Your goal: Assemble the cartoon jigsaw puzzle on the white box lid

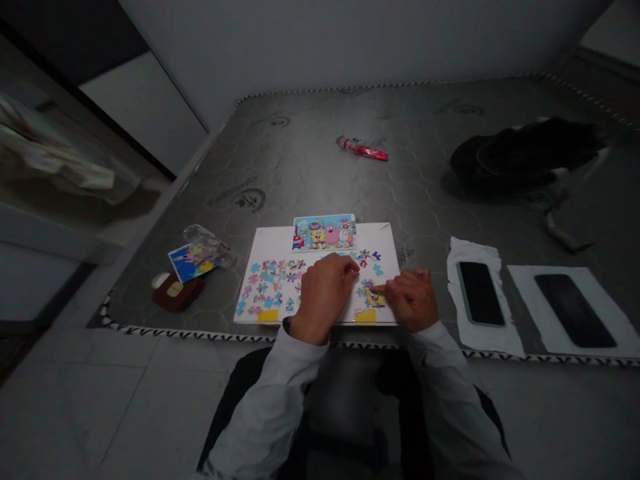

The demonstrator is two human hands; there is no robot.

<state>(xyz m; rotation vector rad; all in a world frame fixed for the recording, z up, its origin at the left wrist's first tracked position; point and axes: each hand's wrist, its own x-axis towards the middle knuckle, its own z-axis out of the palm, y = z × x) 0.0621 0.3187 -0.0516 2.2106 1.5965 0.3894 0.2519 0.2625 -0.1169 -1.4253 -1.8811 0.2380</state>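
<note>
My left hand (326, 292) is over the middle of a white board (270, 241), fingers curled and fingertips close together. Whatever those fingertips hold, if anything, is hidden. At the board's right side, my right hand (414, 300) has its index finger stretched onto a small joined patch of yellow puzzle pieces (376, 298), with the other fingers curled in. Many loose puzzle pieces (263, 287), mostly blue and pink, are spread across the left half. More loose pieces (369, 255) lie beyond my hands. A cartoon picture card (324, 233) rests on the board's far edge.
Left of the board are a second picture card with clear plastic (193, 261) and a brown case (179, 292). A red-handled object (367, 151) lies farther back. To the right are a phone (480, 293) on white paper, another dark phone-shaped object (575, 310) and a black bag-like item (525, 157).
</note>
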